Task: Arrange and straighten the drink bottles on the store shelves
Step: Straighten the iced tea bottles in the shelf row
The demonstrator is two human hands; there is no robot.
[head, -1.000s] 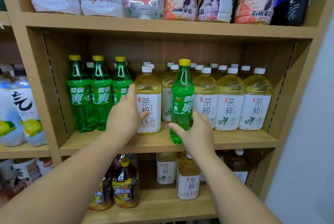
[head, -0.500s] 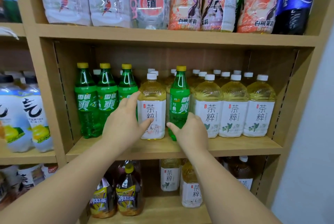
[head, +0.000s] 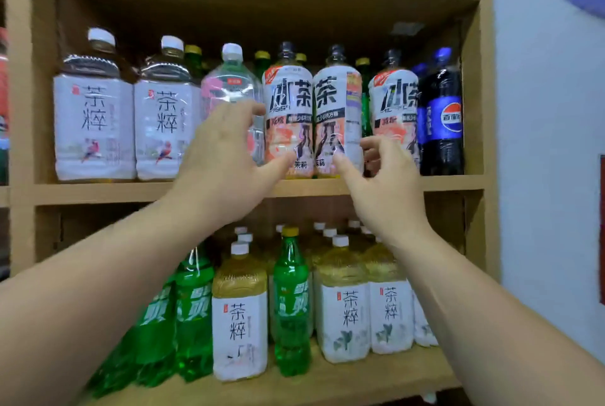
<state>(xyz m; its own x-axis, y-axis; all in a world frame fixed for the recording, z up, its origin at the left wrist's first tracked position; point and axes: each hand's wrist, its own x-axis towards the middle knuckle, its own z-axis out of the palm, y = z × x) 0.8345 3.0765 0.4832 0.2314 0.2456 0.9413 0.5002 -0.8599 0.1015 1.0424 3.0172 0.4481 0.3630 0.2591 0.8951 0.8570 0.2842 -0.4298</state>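
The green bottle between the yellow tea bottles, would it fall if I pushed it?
Probably easier than its neighbours: the green bottle is tall and narrow, the tea bottles beside it squat. It looks full, so a light nudge likely won't move it. Being round, it might roll once down.

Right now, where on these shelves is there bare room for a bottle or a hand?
Bare board: the lower shelf in front of the bottles, and a narrow strip between its rightmost tea bottle and the side panel. A slot lies between the middle peach bottle and the right peach bottle; the right hand occupies it. Elsewhere, packed.
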